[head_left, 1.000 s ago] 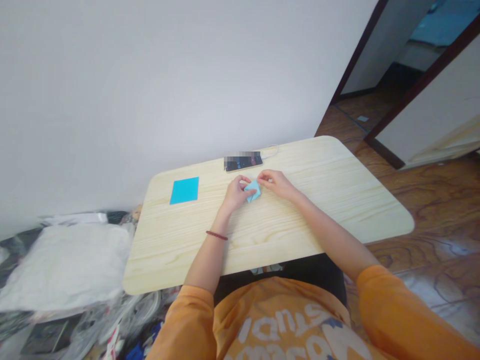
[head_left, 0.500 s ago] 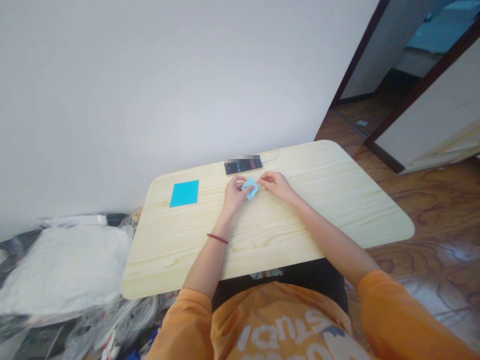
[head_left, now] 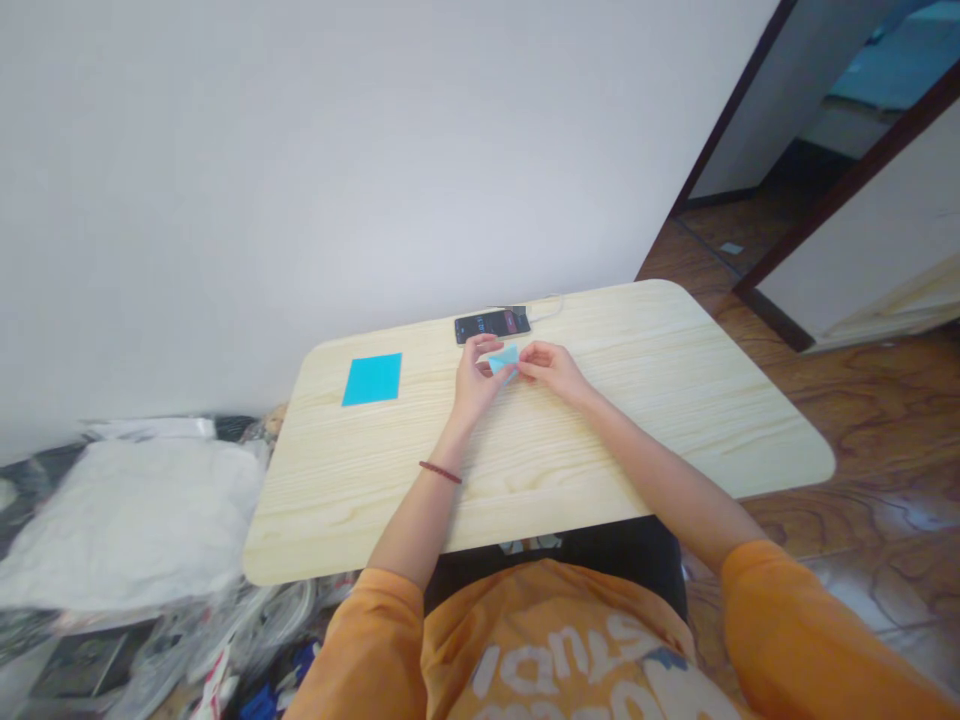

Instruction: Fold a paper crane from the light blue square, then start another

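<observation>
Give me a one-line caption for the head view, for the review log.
Left hand and right hand hold a folded blue paper over a wooden desk, by a phone and a flat blue sheet.

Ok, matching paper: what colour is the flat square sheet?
The square sheet is plain bright cyan, in the head view.

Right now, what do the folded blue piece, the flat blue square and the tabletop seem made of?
The folded blue piece looks like thin matte paper, given its sharp creases. The flat blue square seems similar paper, perhaps a note pad. The tabletop shows smooth pale wood grain: real wood or laminate, hard to tell.
</observation>
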The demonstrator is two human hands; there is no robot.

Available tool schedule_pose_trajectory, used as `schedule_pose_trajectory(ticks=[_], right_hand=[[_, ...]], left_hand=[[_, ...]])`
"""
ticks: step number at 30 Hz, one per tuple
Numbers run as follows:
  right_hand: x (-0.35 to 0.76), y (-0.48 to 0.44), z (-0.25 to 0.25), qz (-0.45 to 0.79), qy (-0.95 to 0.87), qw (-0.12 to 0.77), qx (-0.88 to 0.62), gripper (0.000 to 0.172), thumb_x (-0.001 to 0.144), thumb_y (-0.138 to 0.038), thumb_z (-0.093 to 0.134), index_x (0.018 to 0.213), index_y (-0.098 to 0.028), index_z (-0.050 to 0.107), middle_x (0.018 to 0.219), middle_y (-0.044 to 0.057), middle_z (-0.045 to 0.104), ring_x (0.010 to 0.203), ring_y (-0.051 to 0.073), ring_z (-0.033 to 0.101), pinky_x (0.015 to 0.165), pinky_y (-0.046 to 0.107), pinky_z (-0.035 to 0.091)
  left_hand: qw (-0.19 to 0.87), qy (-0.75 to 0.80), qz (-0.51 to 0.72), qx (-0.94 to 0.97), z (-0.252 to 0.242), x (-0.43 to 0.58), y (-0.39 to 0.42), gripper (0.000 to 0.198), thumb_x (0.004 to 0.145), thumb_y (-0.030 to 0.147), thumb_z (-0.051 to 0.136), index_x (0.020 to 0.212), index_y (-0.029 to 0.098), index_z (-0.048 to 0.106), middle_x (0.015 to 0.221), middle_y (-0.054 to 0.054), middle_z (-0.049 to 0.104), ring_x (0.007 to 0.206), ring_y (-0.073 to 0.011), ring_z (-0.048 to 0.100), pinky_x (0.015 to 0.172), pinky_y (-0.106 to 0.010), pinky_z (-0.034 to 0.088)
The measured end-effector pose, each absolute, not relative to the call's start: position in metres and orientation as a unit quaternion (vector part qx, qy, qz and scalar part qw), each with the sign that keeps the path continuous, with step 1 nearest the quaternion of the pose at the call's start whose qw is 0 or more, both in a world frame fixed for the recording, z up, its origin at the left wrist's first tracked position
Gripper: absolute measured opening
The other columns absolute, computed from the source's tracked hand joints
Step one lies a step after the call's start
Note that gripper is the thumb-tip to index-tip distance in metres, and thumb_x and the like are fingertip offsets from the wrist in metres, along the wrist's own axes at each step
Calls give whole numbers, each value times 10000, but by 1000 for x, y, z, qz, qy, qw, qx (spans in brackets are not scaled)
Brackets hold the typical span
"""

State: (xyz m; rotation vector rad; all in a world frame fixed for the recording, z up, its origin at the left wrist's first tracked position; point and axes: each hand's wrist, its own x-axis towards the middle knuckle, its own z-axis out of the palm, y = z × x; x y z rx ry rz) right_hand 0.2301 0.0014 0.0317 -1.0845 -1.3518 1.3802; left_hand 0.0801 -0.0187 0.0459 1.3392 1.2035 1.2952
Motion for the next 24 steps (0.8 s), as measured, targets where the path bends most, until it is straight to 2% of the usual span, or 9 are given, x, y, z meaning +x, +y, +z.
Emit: schedule_pose_trajectory(ticks=[2,5,8,10,14,20,24], right_hand=[[228,1,30,548,-535,466,-443,392,533,-484,759,690,-189,555,589,-8,595,552,133,557,554,281,462],[225,1,28,540,-525,480,-450,399,532,-496,751,694,-184,563,614,-1,596,556,128,550,573,287,472],[224,-1,27,518,-544,466,-467,364,578,-489,719,694,-181,564,623,1,585,541,119,521,521,265,444],[224,-3,28,479,-573,459,-481,327,610,-457,704,724,-178,577,696,13,605,567,116,520,508,251,430],[223,-7,33,407,-613,470,-488,317,645,-389,699,863,-183,596,837,29,628,661,121,547,559,237,437],[222,-8,31,418,-593,492,-481,227,702,-378,617,830,-195,576,793,25,615,716,148,573,561,238,451],[223,-5,31,475,-539,513,-470,311,641,-361,643,892,-211,539,766,-2,610,636,143,577,553,262,478]], left_hand=[[422,487,539,543,46,83,-21,560,607,216,732,1096,225,458,1184,-92,561,926,-162,618,691,-238,480],[402,498,562,524,43,86,-21,539,608,177,715,1080,222,459,1167,-87,555,1026,-183,585,729,-245,483],[408,517,572,490,39,86,-20,520,614,138,691,1068,214,449,1041,-59,599,884,-157,623,717,-252,483],[414,524,562,488,37,84,-18,515,633,130,675,1081,211,435,908,-25,620,782,-140,631,712,-259,485],[381,535,535,532,36,80,-17,487,659,94,642,1085,216,441,762,12,619,740,-135,631,699,-245,487],[399,503,526,558,38,84,-20,467,656,132,683,1062,228,473,826,-9,647,756,-131,635,688,-235,496],[406,487,535,558,37,88,-20,477,649,233,729,1067,214,501,1028,-70,633,788,-129,619,676,-239,505]])
